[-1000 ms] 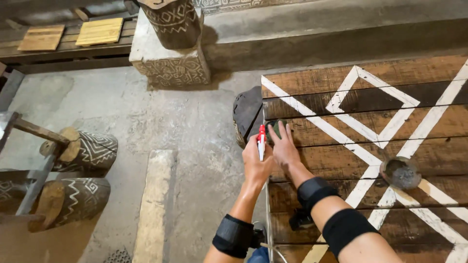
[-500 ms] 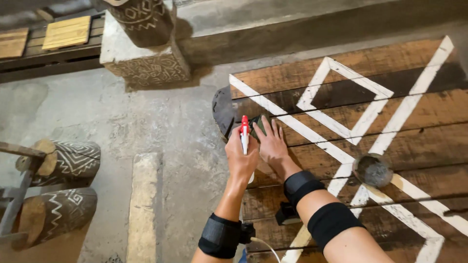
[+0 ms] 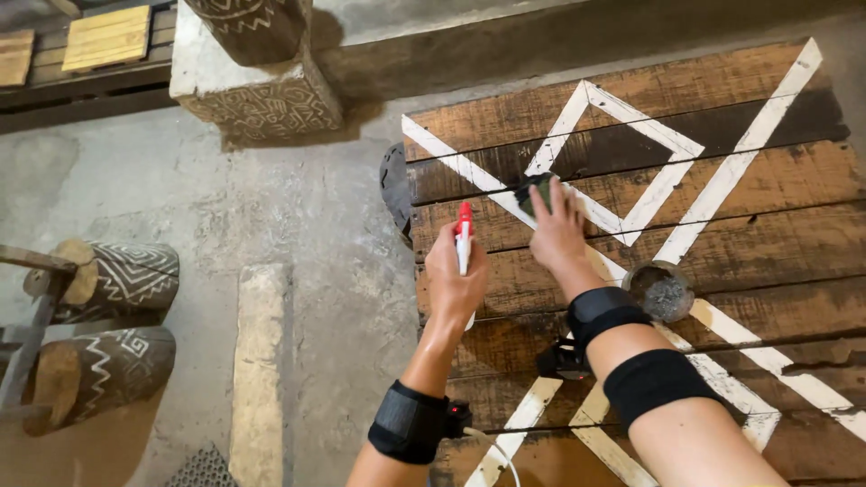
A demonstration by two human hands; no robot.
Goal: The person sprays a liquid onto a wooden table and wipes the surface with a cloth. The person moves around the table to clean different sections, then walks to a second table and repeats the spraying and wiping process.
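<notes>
My left hand [image 3: 454, 284] is raised over the left edge of a dark wooden plank panel [image 3: 767, 216] and grips a white bottle with a red nozzle [image 3: 464, 236], nozzle up. My right hand [image 3: 557, 236] lies flat on the planks and presses a dark green pad [image 3: 532, 189] onto a white painted line [image 3: 469, 169]. Both wrists carry black bands. White lines form diamond and zigzag shapes across the panel.
A small round tin of grey matter [image 3: 663, 291] sits on the panel right of my right arm. A carved stone block [image 3: 257, 95] stands beyond. Two carved patterned logs [image 3: 126, 275] lie at the left, a pale plank [image 3: 262, 361] on the concrete floor.
My right hand has slid the green pad up and to the right along the white line, away from my left hand. The bottle stays upright in my left hand.
</notes>
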